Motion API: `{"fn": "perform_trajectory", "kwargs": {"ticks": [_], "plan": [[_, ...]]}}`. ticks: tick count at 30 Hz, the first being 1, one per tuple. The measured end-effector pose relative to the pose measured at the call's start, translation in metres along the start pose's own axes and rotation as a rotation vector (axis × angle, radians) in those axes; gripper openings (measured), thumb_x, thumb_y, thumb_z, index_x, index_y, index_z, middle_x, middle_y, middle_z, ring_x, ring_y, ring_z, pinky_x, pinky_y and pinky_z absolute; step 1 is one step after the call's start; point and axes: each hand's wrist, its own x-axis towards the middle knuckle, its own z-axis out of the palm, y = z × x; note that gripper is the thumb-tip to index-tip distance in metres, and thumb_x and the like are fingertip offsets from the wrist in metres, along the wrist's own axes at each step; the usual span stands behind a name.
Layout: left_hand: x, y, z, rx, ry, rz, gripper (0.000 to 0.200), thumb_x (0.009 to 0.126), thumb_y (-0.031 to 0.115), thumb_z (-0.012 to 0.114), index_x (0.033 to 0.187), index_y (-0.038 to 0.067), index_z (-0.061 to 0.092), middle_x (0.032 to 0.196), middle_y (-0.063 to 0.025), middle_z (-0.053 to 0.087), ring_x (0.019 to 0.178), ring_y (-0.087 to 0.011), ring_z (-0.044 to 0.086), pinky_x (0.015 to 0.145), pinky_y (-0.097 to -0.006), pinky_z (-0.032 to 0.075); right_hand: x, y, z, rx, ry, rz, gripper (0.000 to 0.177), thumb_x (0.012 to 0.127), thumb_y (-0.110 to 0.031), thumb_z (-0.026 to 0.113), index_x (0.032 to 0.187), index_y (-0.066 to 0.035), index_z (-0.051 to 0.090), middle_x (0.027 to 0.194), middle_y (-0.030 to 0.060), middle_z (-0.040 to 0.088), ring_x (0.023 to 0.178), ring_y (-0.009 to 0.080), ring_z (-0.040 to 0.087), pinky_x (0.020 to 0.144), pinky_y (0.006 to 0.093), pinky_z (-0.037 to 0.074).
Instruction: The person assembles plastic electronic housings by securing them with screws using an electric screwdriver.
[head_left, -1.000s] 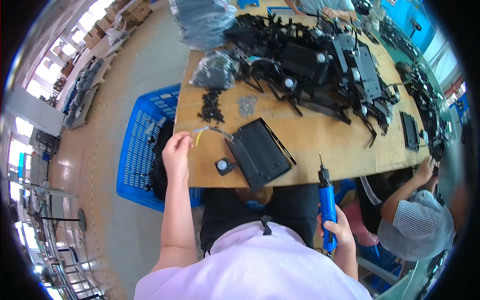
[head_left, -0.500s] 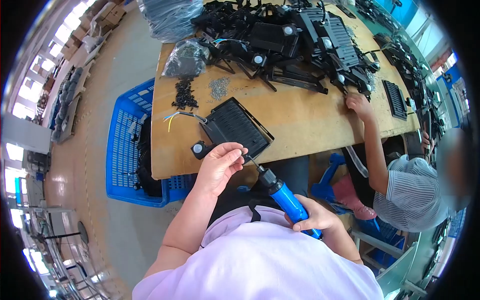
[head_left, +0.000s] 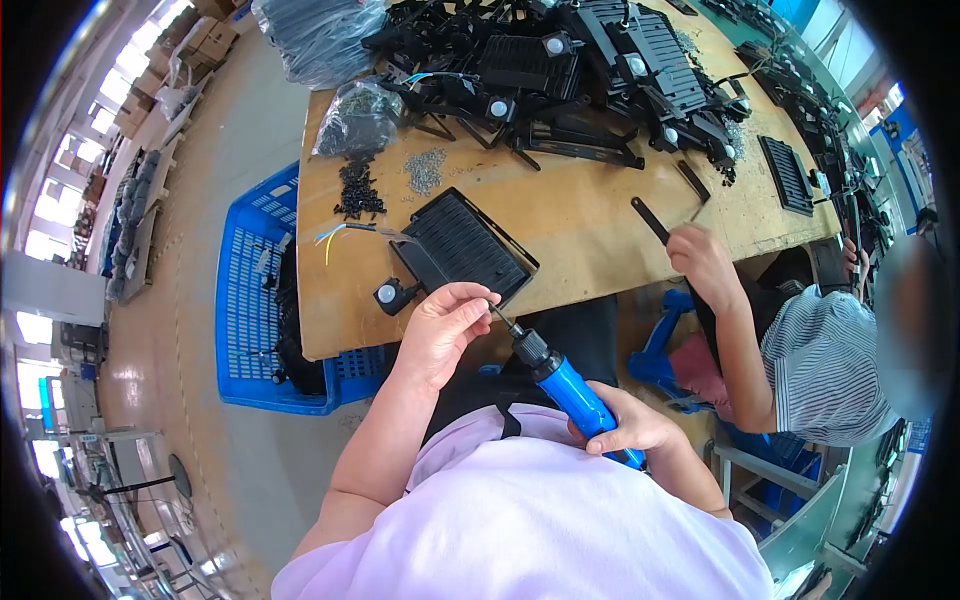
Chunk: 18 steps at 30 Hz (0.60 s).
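Note:
My right hand (head_left: 632, 420) is wrapped round a blue electric screwdriver (head_left: 575, 392), its bit tilted up and to the left. My left hand (head_left: 445, 335) pinches thumb and forefinger at the tip of that bit; whatever small piece sits between them is too small to make out. Just beyond my left fingers, a black finned floodlight (head_left: 470, 245) lies on the table, with a loose cable of coloured wires (head_left: 335, 235) and a round white sensor (head_left: 389, 294) at its left side. Heaps of black screws (head_left: 358, 188) and small silvery hardware (head_left: 425, 172) lie behind it.
Black floodlights and brackets (head_left: 580, 145) are piled at the back of the wooden table (head_left: 590, 240). A blue crate (head_left: 240, 330) stands left of it. On the right, a co-worker's hand (head_left: 705, 265) holds a dark strip near a finned panel (head_left: 787, 175).
The co-worker's hand has drawn back from the pile towards the near edge, now with a dark strip. My hands stay nearly in place, left fingers still at the bit's tip.

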Motion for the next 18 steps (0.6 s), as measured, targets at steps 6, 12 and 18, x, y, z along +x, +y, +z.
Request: {"fn": "perform_trajectory", "kwargs": {"ticks": [6, 12, 18], "plan": [[0.006, 0.000, 0.001, 0.015, -0.070, 0.004, 0.014, 0.096, 0.002, 0.068, 0.109, 0.007, 0.072, 0.107, -0.0083, 0.074, 0.087, -0.0133, 0.067, 0.082, -0.0288, 0.056, -0.002, 0.001, 0.001, 0.090, -0.020, 0.016, 0.088, 0.068, -0.044, 0.094, 0.131, 0.000, 0.051, 0.100, 0.0075, 0.064, 0.091, 0.0143, 0.060, 0.080, 0.0282, 0.050], [0.013, -0.004, -0.002, -0.020, -0.158, -0.017, 0.015, 0.097, 0.002, 0.067, 0.110, 0.007, 0.071, 0.108, -0.0106, 0.073, 0.087, -0.0154, 0.068, 0.083, -0.0299, 0.057, -0.006, 0.005, 0.001, 0.314, -0.103, 0.045, 0.090, 0.067, -0.047, 0.091, 0.134, -0.002, 0.052, 0.100, 0.0074, 0.064, 0.092, 0.0145, 0.059, 0.082, 0.0279, 0.048], [0.011, 0.008, 0.008, 0.520, 0.003, 0.222, 0.031, 0.099, 0.009, 0.067, 0.130, 0.004, 0.066, 0.118, -0.0049, 0.070, 0.094, -0.0096, 0.063, 0.079, -0.0258, 0.053, -0.014, 0.012, -0.005, 0.277, 0.006, 0.041, 0.086, 0.069, -0.044, 0.092, 0.131, -0.001, 0.052, 0.097, 0.0072, 0.063, 0.087, 0.0149, 0.061, 0.077, 0.0289, 0.050]]}}
